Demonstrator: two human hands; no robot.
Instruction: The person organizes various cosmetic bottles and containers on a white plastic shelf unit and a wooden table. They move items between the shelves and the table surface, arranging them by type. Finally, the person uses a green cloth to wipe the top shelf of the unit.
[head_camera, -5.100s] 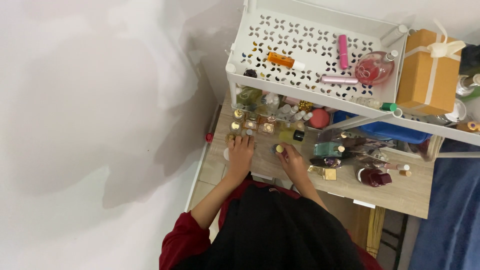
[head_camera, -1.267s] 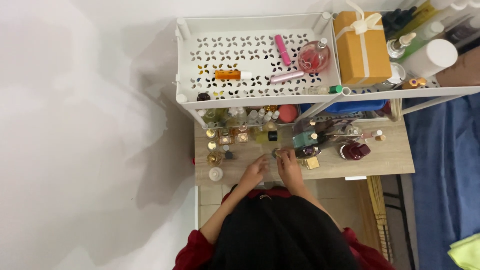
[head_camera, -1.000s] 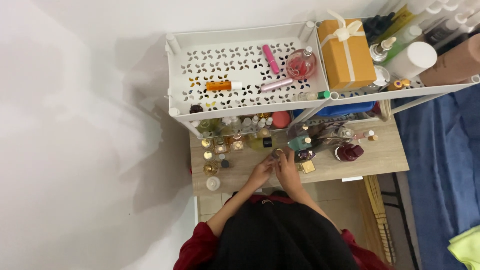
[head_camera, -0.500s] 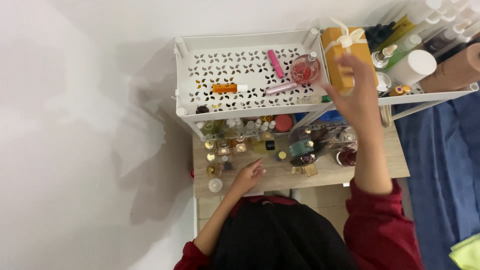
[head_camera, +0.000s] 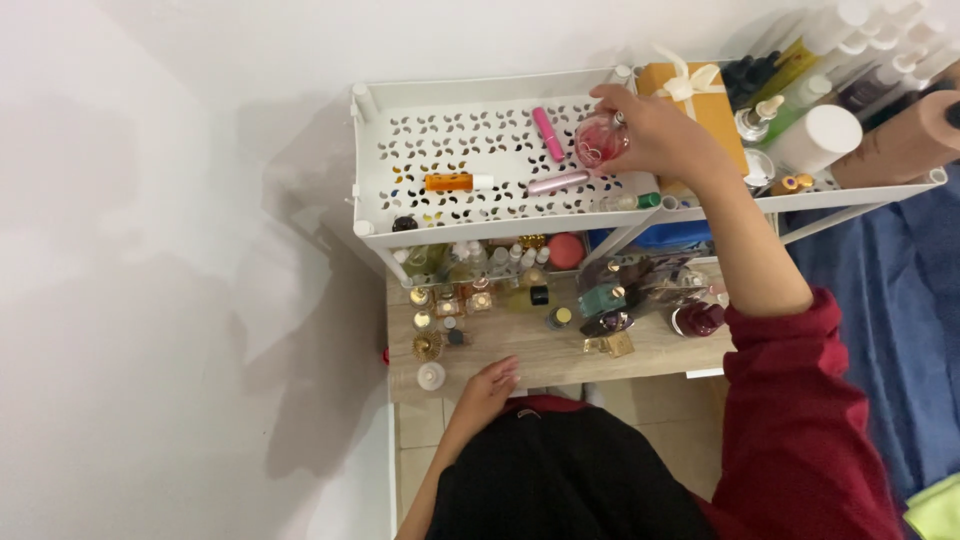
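Holding pink bottle (head_camera: 602, 140) over white shelf (head_camera: 480, 215), right hand (head_camera: 655, 130) fingers wrapped round it. Left hand (head_camera: 490, 385) flat, empty, on worktop (head_camera: 520, 350) below shelf. Keep bottle upright, clear of gift box (head_camera: 700, 100).

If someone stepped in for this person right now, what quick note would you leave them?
Right hand: up at the white perforated shelf, gripping a round pink perfume bottle.
Left hand: resting at the front edge of the wooden table, holding nothing.
Already on the shelf: a pink tube, an orange bottle, an orange gift box.
Left: many small bottles crowd the table under the shelf.
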